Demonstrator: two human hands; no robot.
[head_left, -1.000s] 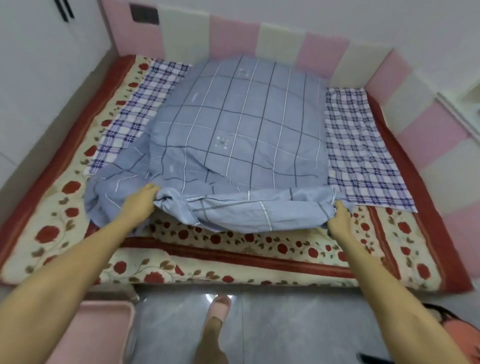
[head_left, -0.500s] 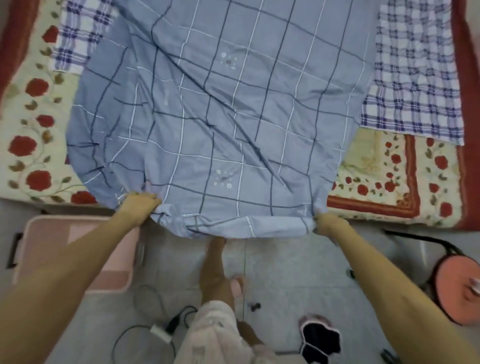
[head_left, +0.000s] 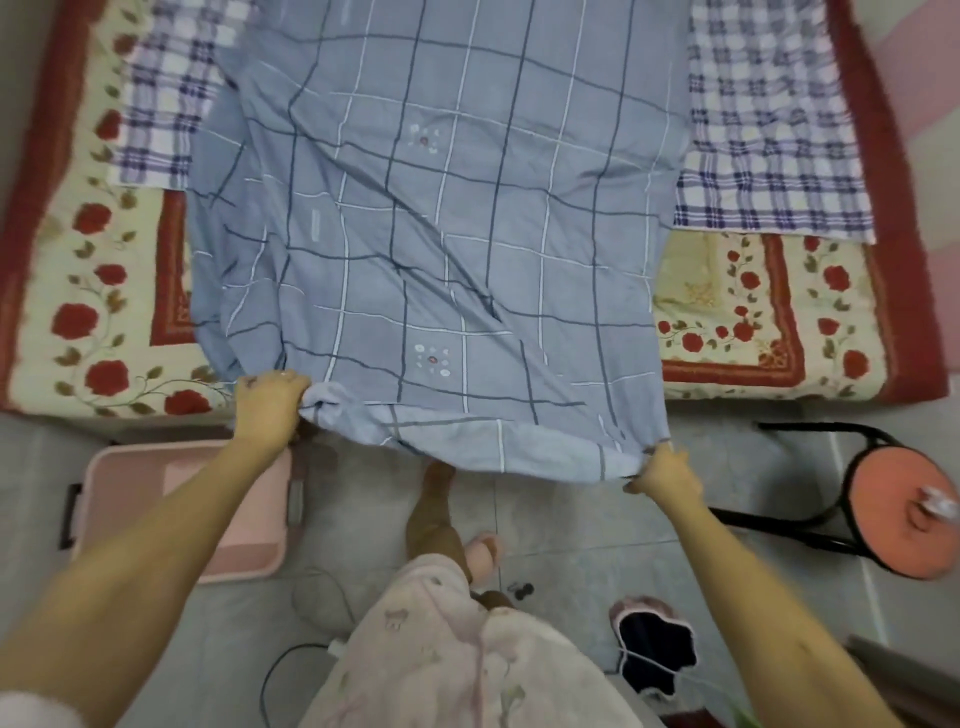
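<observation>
Gripping the sheet (head_left: 441, 260) by its near corners, the left hand (head_left: 270, 410) bunches one corner in curled fingers and the right hand (head_left: 667, 475) pinches the other. The sheet lies spread over the bed (head_left: 104, 312), its near edge hanging off the bed above the floor (head_left: 571, 519). Its far end is cut off at the top; it hides the middle of the plaid cloth (head_left: 769, 156).

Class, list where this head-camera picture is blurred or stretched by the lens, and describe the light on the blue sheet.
Head view: forearms balloon toward the bottom corners; the orange stool smears at the right edge; the blue sheet is evenly, softly lit, without glare.
</observation>
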